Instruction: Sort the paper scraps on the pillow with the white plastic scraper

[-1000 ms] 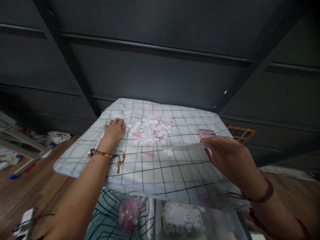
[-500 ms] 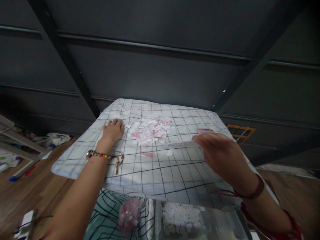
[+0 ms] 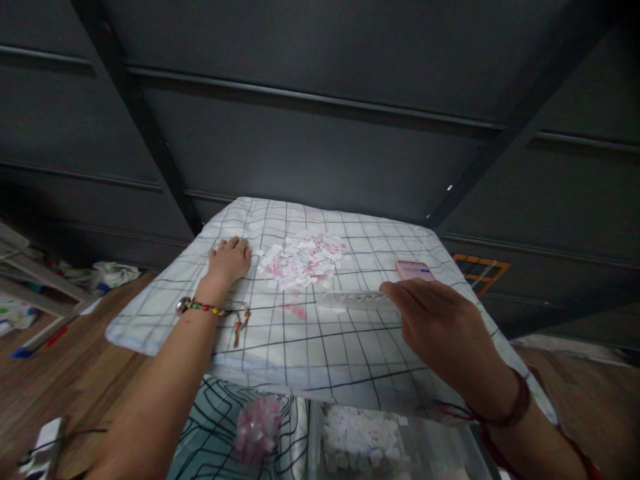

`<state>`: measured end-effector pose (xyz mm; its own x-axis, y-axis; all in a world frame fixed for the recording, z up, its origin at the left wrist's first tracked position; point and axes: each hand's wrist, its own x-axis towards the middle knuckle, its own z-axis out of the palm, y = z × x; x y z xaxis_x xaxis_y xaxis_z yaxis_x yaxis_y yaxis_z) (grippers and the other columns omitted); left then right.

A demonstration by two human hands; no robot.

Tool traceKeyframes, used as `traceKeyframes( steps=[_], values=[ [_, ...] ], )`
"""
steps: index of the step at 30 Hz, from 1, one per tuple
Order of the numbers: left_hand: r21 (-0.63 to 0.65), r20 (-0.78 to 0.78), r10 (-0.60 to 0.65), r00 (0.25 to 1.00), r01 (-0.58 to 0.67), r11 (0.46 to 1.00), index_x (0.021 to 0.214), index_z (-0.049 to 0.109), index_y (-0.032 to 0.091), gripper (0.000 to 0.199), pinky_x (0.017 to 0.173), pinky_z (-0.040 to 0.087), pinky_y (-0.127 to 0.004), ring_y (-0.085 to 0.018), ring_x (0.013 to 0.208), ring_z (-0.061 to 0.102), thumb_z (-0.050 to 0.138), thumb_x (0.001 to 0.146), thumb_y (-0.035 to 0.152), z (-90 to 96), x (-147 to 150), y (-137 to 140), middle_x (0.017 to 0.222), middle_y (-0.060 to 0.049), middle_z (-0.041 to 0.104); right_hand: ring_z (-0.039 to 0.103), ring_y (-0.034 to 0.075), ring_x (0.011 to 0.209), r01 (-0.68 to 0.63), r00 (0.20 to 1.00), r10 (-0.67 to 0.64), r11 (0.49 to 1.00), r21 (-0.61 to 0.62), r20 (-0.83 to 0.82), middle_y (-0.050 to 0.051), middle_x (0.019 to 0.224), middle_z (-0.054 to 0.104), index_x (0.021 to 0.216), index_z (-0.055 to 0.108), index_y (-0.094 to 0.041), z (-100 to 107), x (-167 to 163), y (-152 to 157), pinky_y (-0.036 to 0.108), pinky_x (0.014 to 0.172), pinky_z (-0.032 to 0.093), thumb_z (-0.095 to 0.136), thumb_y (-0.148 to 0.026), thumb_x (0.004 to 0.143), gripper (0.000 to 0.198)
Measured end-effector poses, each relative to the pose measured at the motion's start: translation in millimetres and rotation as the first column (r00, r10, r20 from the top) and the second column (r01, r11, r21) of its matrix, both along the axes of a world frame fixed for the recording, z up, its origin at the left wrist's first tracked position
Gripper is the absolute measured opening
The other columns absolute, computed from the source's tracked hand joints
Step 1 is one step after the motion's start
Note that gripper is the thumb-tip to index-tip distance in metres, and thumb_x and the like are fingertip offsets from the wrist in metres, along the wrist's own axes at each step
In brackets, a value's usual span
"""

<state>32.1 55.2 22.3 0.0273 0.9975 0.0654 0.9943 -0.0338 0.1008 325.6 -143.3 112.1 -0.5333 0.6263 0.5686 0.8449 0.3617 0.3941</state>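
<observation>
Head view: The left hand lies palm down on the grid-patterned cloth, fingers extended and slightly spread; its only visible contact is with the cloth. The right hand is closed around one end of a translucent, ruler-like strip. The free end of the strip points toward the left hand. Whether the strip's lower edge touches the cloth cannot be determined.

A pile of torn white and pink paper scraps is located between the hands, nearer the left. A pink-cased smartphone lies just beyond the right hand. On the near side of both hands, below the cloth's edge, a clear plastic bin contains further paper pieces; a pink plastic bundle is positioned beside it.
</observation>
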Motion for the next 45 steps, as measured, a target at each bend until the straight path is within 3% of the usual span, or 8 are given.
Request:
traceKeyframes(
  steps=[5,12,15,22,28,36,41,45],
  values=[
    [-0.015,0.006,0.004,1.000,-0.004,1.000,0.142,0.041,0.019,0.052,0.108,0.029,-0.055,-0.034,0.138,0.031,0.024,0.095,0.034,0.4,-1,0,0.152,-0.011,0.035,0.050,0.016,0.063,-0.005,0.998,0.007,0.999,0.035,-0.066,0.002,0.069,0.063,0.088,0.063,-0.015,4,-13,7,0.029,0.060,0.038,0.039,0.006,0.078,0.033],
    [-0.035,0.027,0.005,1.000,-0.004,0.999,0.143,0.039,0.016,0.053,0.109,0.028,-0.056,-0.035,0.139,0.029,0.024,0.095,0.033,3.4,0,-2,0.153,-0.011,0.033,0.047,0.016,0.060,-0.053,0.994,0.046,0.996,-0.067,-0.097,0.001,0.063,0.058,0.075,0.060,-0.017,-10,-29,29,0.029,0.059,0.032,0.040,0.006,0.074,0.031],
    [-0.042,0.022,0.016,1.000,-0.015,0.999,0.143,0.039,0.017,0.053,0.109,0.028,-0.055,-0.035,0.139,0.029,0.025,0.095,0.033,4.9,1,-3,0.153,-0.011,0.033,0.049,0.016,0.062,-0.066,0.991,0.053,0.993,-0.102,-0.124,0.002,0.066,0.060,0.080,0.062,-0.016,-11,-27,25,0.029,0.061,0.033,0.040,0.006,0.074,0.031],
    [-0.035,-0.006,0.012,1.000,-0.012,0.999,0.143,0.039,0.016,0.052,0.108,0.030,-0.054,-0.034,0.138,0.030,0.024,0.095,0.033,5.2,2,-3,0.152,-0.011,0.034,0.049,0.016,0.063,-0.051,0.994,0.045,0.997,-0.064,-0.103,0.003,0.068,0.062,0.080,0.063,-0.016,-13,-26,34,0.029,0.063,0.032,0.039,0.006,0.076,0.032],
    [-0.037,-0.026,0.008,1.000,-0.009,0.999,0.142,0.040,0.017,0.052,0.107,0.032,-0.053,-0.033,0.138,0.031,0.023,0.096,0.032,4.3,2,-3,0.152,-0.011,0.035,0.052,0.016,0.066,-0.085,0.984,0.063,0.988,-0.128,-0.165,0.002,0.071,0.064,0.082,0.063,-0.017,-14,-26,32,0.028,0.066,0.034,0.039,0.006,0.076,0.034],
    [-0.027,-0.022,0.011,1.000,-0.011,1.000,0.142,0.041,0.017,0.051,0.108,0.032,-0.054,-0.033,0.138,0.032,0.023,0.096,0.031,5.2,2,-4,0.151,-0.010,0.036,0.054,0.016,0.070,-0.088,0.985,0.075,0.993,-0.077,-0.154,0.003,0.077,0.067,0.089,0.065,-0.015,-23,-38,51,0.028,0.069,0.035,0.038,0.005,0.078,0.036],
    [-0.027,-0.020,0.014,1.000,-0.014,1.000,0.142,0.040,0.017,0.051,0.108,0.031,-0.054,-0.033,0.138,0.031,0.024,0.096,0.032,4.8,3,-4,0.152,-0.010,0.035,0.054,0.016,0.067,-0.050,0.988,0.028,0.989,-0.139,-0.154,0.002,0.073,0.066,0.081,0.063,-0.018,-14,-31,40,0.028,0.067,0.035,0.037,0.007,0.074,0.036],
    [-0.063,-0.006,0.036,0.999,-0.036,0.997,0.144,0.037,0.018,0.052,0.110,0.029,-0.053,-0.032,0.140,0.028,0.024,0.096,0.032,6.0,2,-3,0.153,-0.009,0.032,0.055,0.017,0.069,-0.054,0.987,0.035,0.991,-0.123,-0.154,0.002,0.075,0.066,0.088,0.064,-0.017,-2,-26,30,0.029,0.068,0.036,0.039,0.006,0.074,0.036]
  ],
)
